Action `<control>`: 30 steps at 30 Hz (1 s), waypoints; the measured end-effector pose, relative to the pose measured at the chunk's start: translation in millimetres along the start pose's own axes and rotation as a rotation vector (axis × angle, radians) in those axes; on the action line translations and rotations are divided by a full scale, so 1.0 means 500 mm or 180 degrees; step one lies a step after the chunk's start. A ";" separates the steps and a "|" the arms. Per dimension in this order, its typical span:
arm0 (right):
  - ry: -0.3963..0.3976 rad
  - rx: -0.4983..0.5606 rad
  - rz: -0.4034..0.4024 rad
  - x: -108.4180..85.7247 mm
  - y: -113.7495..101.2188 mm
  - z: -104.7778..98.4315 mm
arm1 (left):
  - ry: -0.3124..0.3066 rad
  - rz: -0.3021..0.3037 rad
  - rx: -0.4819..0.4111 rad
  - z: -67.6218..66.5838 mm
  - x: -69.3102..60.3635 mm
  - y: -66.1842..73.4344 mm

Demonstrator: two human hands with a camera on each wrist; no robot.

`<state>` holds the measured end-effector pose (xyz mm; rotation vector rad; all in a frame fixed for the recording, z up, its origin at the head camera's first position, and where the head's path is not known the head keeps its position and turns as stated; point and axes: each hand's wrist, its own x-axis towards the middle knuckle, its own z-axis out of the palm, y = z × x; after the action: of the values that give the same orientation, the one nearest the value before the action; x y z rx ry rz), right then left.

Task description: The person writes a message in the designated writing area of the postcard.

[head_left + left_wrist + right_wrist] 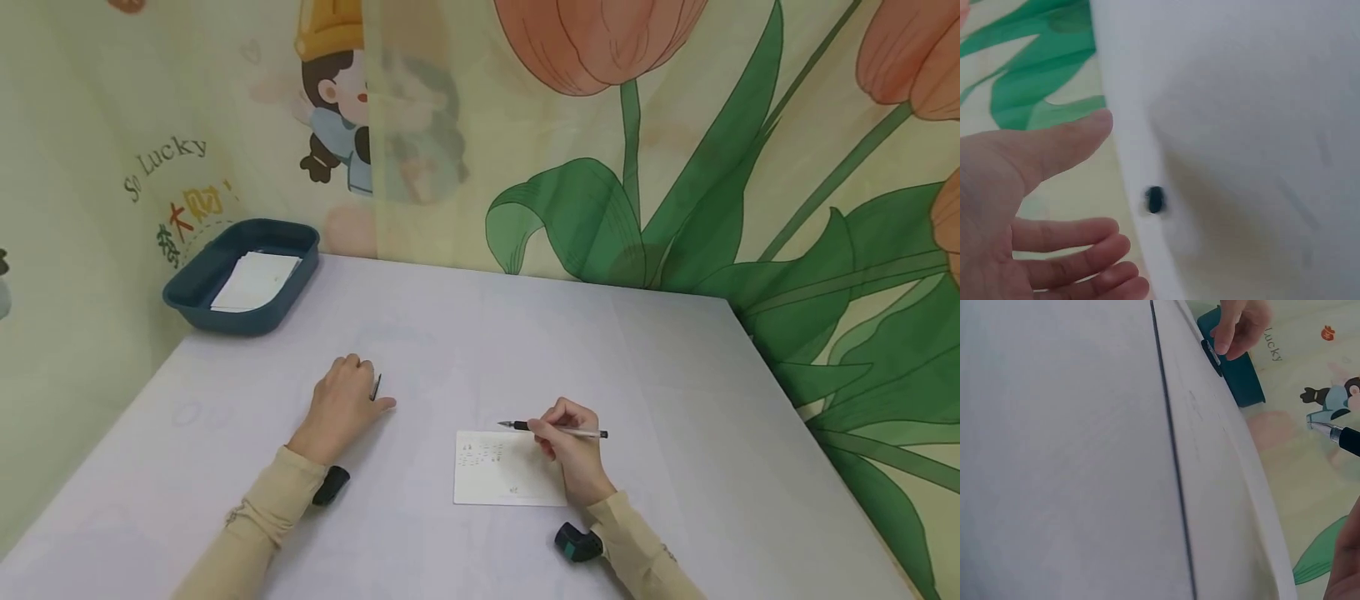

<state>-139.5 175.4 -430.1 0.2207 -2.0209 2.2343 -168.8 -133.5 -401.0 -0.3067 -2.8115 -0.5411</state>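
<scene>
My right hand (576,446) grips a pen (577,432) with a dark section and a lighter barrel. Its metal tip points left, above the top edge of a white card (510,483) bearing small printed marks. In the right wrist view the bare tip of the pen (1335,431) shows at the right edge. Farther left, my left hand (337,410) has its thumb spread away from the other fingers. Beside it is a small dark pen cap (377,387), seen nearly end-on as a dark cap (1155,199) in the left wrist view, apart from the thumb and fingertips.
A dark blue basin (191,293) stands at the table's far left corner with white cards (255,281) in it. A pale cloth covers the table (420,333). A printed curtain (435,225) hangs behind its far edge.
</scene>
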 end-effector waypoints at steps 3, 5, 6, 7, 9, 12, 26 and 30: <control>-0.0049 0.0044 -0.0016 0.000 0.003 -0.005 | -0.0224 -0.0264 -0.0019 0.005 0.006 -0.014; -0.0077 0.0056 -0.0036 -0.001 0.004 -0.007 | -0.0302 -0.0358 -0.0017 0.008 0.009 -0.019; -0.0081 0.0056 -0.0052 -0.001 0.004 -0.008 | -0.0306 -0.0370 -0.0003 0.010 0.011 -0.020; -0.0078 0.0062 -0.0062 -0.001 0.005 -0.009 | -0.0293 -0.0359 0.0012 0.011 0.013 -0.022; -0.0057 0.0076 -0.0072 -0.001 0.005 -0.011 | -0.0245 -0.0310 0.0029 0.013 0.018 -0.023; -0.0054 0.0127 -0.0067 -0.001 0.004 -0.013 | -0.0216 -0.0281 0.0055 0.014 0.025 -0.023; -0.0095 0.0134 -0.0117 -0.001 0.002 -0.013 | -0.0247 0.0124 -0.0180 0.012 0.024 -0.023; -0.0113 0.0183 -0.0104 -0.003 0.001 -0.012 | -0.0343 0.0339 -0.0541 0.015 0.015 -0.011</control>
<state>-138.5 181.5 -431.3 0.2988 -1.9573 2.2865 -178.7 -134.5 -407.2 -0.5312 -2.8356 -0.7620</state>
